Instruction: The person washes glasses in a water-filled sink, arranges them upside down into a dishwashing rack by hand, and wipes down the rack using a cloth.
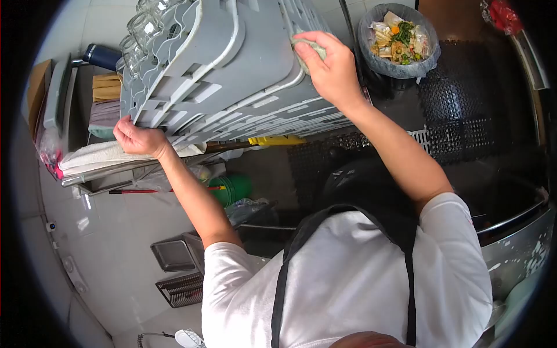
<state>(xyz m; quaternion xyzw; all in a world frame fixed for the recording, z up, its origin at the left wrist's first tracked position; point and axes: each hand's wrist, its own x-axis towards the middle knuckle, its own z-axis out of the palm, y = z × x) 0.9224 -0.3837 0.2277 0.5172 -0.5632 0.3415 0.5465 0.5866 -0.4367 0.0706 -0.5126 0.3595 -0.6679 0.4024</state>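
Note:
A tall grey plastic glass rack with slotted sides fills the upper middle, seemingly stacked in tiers. Several clear glasses show in its wavy compartments at the upper left. My left hand is closed around the rack's lower left edge, fingertips partly hidden behind it. Up at the rack's right side, my right hand pinches a pale green cloth and presses it against the grey plastic. Most of the cloth is covered by my fingers.
A lined bin of food scraps stands right of the rack. Folded towels and a dark blue bottle are at left. Below are a green bucket and a metal shelf edge. Black mats cover the floor.

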